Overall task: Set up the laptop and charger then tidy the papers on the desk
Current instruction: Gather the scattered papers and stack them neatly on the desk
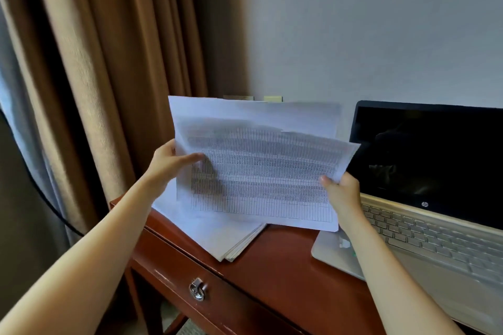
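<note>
Only one mark legible: a small round logo (pixel 424 204), white, reading "hp". Sits on the dark bezel just under the black screen (pixel 424 149) of the laptop (pixel 449 236), above the keyboard. On the front sheet (pixel 261 171), held up above the table (pixel 285 253): a printed grid of fine lines, filled with rows of tiny entries, too blurred to give any word or number. On the keys (pixel 408 228): marks too faint and too small to make out.
</note>
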Demonstrator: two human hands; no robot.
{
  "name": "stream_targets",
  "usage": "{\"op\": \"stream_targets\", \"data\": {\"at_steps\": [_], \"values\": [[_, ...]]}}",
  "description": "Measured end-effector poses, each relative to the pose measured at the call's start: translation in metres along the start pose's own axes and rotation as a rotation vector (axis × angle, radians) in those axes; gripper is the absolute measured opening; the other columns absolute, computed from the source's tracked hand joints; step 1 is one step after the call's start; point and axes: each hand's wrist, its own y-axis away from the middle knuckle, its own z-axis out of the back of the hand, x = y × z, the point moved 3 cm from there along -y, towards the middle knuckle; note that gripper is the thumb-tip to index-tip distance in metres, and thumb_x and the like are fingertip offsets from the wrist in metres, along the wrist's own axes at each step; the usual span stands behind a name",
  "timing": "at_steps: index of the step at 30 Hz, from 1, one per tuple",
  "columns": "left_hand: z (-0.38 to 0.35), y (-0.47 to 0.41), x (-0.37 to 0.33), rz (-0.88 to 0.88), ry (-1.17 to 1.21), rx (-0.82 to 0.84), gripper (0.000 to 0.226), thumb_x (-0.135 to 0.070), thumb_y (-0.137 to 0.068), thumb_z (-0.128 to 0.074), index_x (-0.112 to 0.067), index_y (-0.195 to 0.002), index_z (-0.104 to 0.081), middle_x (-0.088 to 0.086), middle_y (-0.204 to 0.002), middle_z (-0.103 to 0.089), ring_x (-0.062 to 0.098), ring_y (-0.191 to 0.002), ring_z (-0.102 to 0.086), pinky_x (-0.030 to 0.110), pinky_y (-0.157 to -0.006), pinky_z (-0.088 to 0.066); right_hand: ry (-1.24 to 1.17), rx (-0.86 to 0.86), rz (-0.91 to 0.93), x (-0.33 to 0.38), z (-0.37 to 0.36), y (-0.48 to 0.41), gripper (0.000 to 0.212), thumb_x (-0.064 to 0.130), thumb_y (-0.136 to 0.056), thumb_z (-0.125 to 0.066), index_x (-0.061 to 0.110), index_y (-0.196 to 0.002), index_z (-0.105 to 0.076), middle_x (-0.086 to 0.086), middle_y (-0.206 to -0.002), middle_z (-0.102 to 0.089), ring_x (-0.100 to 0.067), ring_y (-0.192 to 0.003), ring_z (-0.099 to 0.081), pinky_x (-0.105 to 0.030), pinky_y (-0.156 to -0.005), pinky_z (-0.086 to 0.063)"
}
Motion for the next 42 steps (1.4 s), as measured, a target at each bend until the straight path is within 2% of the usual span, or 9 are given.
{"op": "stream_targets", "data": {"at_steps": [10, 16, 20, 25, 28, 33, 35, 38, 42], "values": [[-0.008, 0.001, -0.005, -0.078, 0.209, -0.012, 0.020, -0.009, -0.079, -0.069, -0.019, -0.096, -0.064, 0.001, -0.098, -0.070, 0.018, -0.091, -0.067, 0.034, -0.078, -0.056, -0.034, 0.101, 0.172, 0.015, -0.006, 0.008, 0.016, 0.011, -0.093, -0.054, 0.019, -0.107, -0.055, 0.011, -0.094, -0.060, -0.011, -0.093, -0.058, -0.024, -0.081, -0.046], [-0.013, 0.008, 0.011, -0.039, 0.145, 0.040, 0.018, -0.016, -0.079, -0.069, -0.024, -0.093, -0.063, -0.011, -0.081, -0.073, 0.012, -0.083, -0.067, 0.031, -0.075, -0.054, -0.163, 0.186, 0.125, 0.012, -0.008, 0.012, 0.038, 0.022, -0.084, -0.066, 0.023, -0.117, -0.048, 0.016, -0.105, -0.059, -0.009, -0.103, -0.057, -0.027, -0.090, -0.043], [-0.020, 0.011, 0.012, -0.001, 0.111, 0.056, 0.028, -0.024, -0.078, -0.069, -0.014, -0.101, -0.058, -0.005, -0.095, -0.065, 0.021, -0.097, -0.061, 0.038, -0.089, -0.047, -0.188, 0.244, 0.112, 0.014, -0.010, 0.015, 0.033, 0.019, -0.088, -0.061, 0.023, -0.118, -0.049, 0.020, -0.102, -0.058, 0.006, -0.093, -0.055, -0.014, -0.082, -0.042], [-0.022, 0.013, 0.018, 0.010, 0.029, 0.043, 0.034, -0.022, -0.087, -0.061, -0.006, -0.117, -0.055, 0.002, -0.104, -0.062, 0.019, -0.095, -0.059, 0.026, -0.073, -0.048, -0.004, 0.154, 0.113, 0.012, -0.009, 0.012, 0.033, 0.019, -0.094, -0.052, 0.003, -0.123, -0.057, -0.001, -0.111, -0.061, -0.020, -0.107, -0.057, -0.031, -0.090, -0.044], [-0.021, 0.013, 0.024, 0.065, -0.016, -0.038, 0.027, -0.024, -0.087, -0.064, -0.011, -0.108, -0.053, -0.001, -0.090, -0.061, 0.014, -0.081, -0.057, 0.021, -0.060, -0.044, -0.018, 0.025, 0.082, 0.008, -0.013, 0.012, 0.027, 0.016, -0.096, -0.051, -0.001, -0.113, -0.062, -0.015, -0.105, -0.066, -0.032, -0.102, -0.060, -0.039, -0.089, -0.046], [-0.012, 0.020, 0.040, 0.335, 0.081, -0.215, 0.063, -0.039, -0.081, -0.069, -0.005, -0.128, -0.046, 0.011, -0.120, -0.056, 0.022, -0.094, -0.055, 0.036, -0.078, -0.045, -0.253, -0.079, -0.133, -0.006, -0.036, 0.027, 0.014, 0.013, -0.096, -0.051, 0.009, -0.105, -0.061, -0.013, -0.109, -0.064, -0.032, -0.108, -0.059, -0.045, -0.097, -0.045], [-0.017, 0.025, 0.042, 0.433, 0.201, -0.121, 0.053, -0.041, -0.086, -0.063, -0.009, -0.124, -0.047, 0.010, -0.117, -0.057, 0.024, -0.097, -0.058, 0.039, -0.085, -0.046, -0.327, -0.084, -0.228, -0.014, -0.047, 0.033, 0.010, 0.014, -0.096, -0.049, 0.013, -0.099, -0.059, -0.012, -0.108, -0.065, -0.027, -0.096, -0.061, -0.044, -0.094, -0.048], [-0.036, 0.035, 0.035, 0.445, 0.141, 0.090, 0.021, -0.035, -0.095, -0.049, -0.015, -0.097, -0.054, 0.005, -0.091, -0.064, 0.021, -0.079, -0.064, 0.033, -0.074, -0.050, -0.423, -0.005, -0.318, -0.017, -0.068, 0.044, 0.014, 0.012, -0.098, -0.043, 0.011, -0.104, -0.056, -0.003, -0.088, -0.061, -0.021, -0.086, -0.058, -0.038, -0.085, -0.047], [-0.042, 0.033, 0.033, 0.366, -0.086, 0.014, 0.008, -0.017, -0.096, -0.044, -0.012, -0.098, -0.049, 0.001, -0.077, -0.057, 0.014, -0.065, -0.057, 0.025, -0.059, -0.045, -0.370, 0.162, -0.316, -0.019, -0.083, 0.053, 0.022, 0.010, -0.099, -0.041, 0.008, -0.116, -0.055, -0.005, -0.099, -0.060, -0.020, -0.092, -0.057, -0.035, -0.086, -0.046]]}}
